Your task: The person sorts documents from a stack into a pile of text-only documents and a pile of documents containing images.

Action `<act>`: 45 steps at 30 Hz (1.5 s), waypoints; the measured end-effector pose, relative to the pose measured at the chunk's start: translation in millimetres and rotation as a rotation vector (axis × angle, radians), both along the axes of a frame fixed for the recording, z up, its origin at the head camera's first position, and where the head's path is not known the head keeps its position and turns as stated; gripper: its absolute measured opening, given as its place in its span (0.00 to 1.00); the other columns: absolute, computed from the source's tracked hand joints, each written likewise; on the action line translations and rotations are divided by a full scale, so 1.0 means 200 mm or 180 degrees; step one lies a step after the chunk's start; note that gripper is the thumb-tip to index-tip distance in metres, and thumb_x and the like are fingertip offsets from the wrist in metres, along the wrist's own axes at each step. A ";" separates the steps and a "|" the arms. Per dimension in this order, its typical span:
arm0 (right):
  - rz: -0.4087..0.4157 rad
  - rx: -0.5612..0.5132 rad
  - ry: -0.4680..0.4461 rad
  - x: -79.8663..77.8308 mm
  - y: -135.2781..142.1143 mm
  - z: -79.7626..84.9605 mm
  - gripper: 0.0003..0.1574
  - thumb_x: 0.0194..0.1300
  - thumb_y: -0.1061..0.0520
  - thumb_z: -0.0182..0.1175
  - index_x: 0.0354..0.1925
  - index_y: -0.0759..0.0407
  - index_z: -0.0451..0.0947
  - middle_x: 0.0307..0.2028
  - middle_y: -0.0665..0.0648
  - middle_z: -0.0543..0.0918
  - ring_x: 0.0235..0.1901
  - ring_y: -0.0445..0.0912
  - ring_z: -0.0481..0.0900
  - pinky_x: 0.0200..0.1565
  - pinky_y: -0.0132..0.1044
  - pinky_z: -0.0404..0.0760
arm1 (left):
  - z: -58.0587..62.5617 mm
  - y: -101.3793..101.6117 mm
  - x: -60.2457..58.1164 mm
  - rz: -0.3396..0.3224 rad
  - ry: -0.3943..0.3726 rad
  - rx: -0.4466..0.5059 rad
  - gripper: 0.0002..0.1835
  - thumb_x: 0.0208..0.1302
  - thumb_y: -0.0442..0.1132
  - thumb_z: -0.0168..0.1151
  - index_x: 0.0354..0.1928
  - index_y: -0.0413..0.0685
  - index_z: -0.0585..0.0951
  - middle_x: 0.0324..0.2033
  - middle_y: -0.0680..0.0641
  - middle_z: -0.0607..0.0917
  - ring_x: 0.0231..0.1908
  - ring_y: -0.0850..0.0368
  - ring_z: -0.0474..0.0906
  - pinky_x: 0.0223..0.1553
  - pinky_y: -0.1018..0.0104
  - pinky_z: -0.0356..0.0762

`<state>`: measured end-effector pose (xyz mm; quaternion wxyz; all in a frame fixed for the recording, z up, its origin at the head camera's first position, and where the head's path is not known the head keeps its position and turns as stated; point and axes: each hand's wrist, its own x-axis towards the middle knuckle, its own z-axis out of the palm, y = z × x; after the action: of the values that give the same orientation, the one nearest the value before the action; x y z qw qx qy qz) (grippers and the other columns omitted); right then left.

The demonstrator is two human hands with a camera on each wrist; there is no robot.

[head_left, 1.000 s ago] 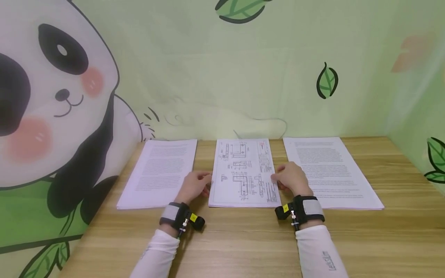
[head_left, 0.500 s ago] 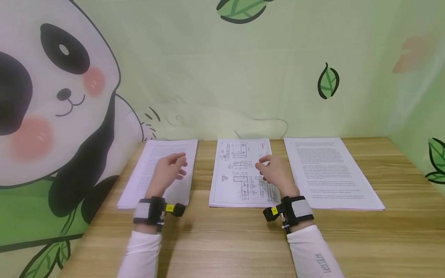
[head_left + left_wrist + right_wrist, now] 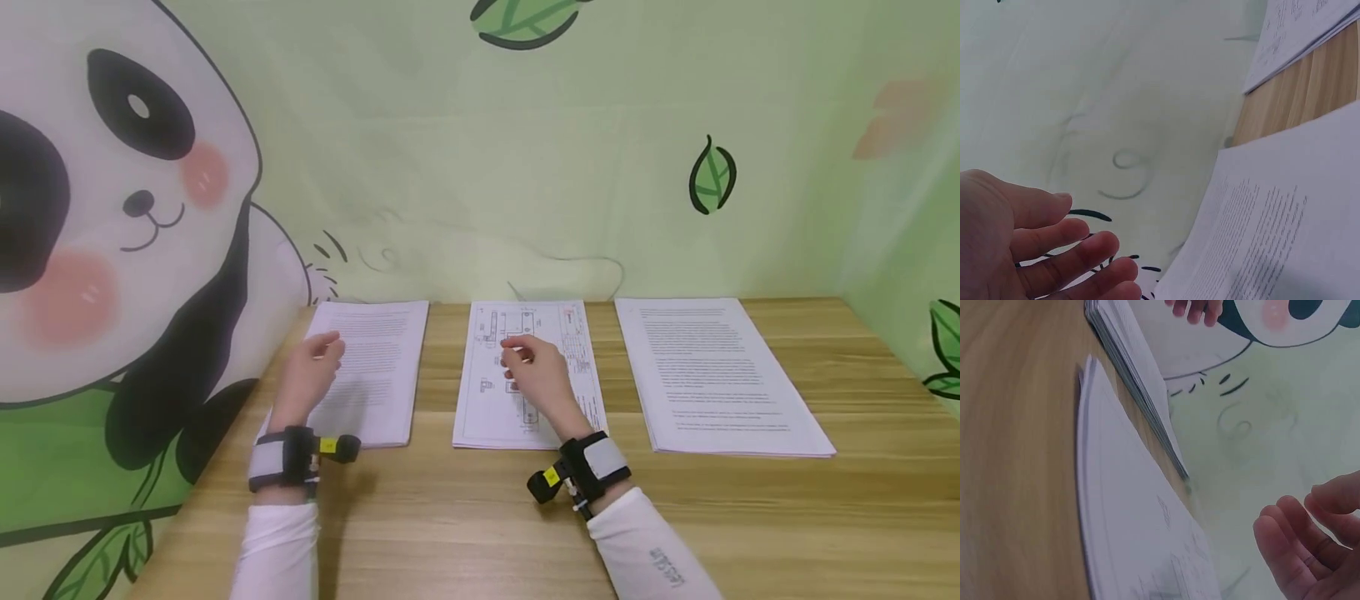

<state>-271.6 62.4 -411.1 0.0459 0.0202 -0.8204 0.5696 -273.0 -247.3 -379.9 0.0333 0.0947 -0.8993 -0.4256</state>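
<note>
Three stacks of paper lie side by side on the wooden table. Above the left side of the left text stack (image 3: pixel 375 375) hovers my left hand (image 3: pixel 309 375), its fingers loosely bent and holding nothing. The left wrist view shows this hand (image 3: pixel 1066 250) apart from the printed pages (image 3: pixel 1272 219). My right hand (image 3: pixel 540 379) hangs over the middle stack (image 3: pixel 480 425), whose top sheet bears technical drawings, and covers part of them. In the right wrist view the fingers (image 3: pixel 1300 550) are relaxed, with a gap to the paper. The right text stack (image 3: pixel 712 375) lies untouched.
The wooden table (image 3: pixel 450 517) runs up to a green wall covering (image 3: pixel 480 167) with a large printed panda (image 3: pixel 150 208) at the left. Strips of bare wood separate the stacks. Each wrist wears a strap with a small camera (image 3: pixel 341 448).
Both hands have let go of the middle stack's side edges and risen. The left hand has moved left over the left stack; the right has moved left across the middle stack.
</note>
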 end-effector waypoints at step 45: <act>0.1031 -0.1488 -0.1471 -0.01 -0.50 -0.13 0.41 0.65 0.58 0.53 0.71 0.60 0.49 0.59 0.69 0.72 0.56 0.56 0.75 0.57 0.48 0.78 | -0.21 -0.20 0.02 -0.0119 -0.0852 -0.0808 0.35 0.68 0.47 0.42 0.69 0.31 0.52 0.66 0.24 0.58 0.63 0.27 0.56 0.61 0.33 0.58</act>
<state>-273.9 -37.4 -437.5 -0.2280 0.0096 -0.6429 0.7312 -268.4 -287.6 -422.0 -0.0829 0.1287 -0.9438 -0.2928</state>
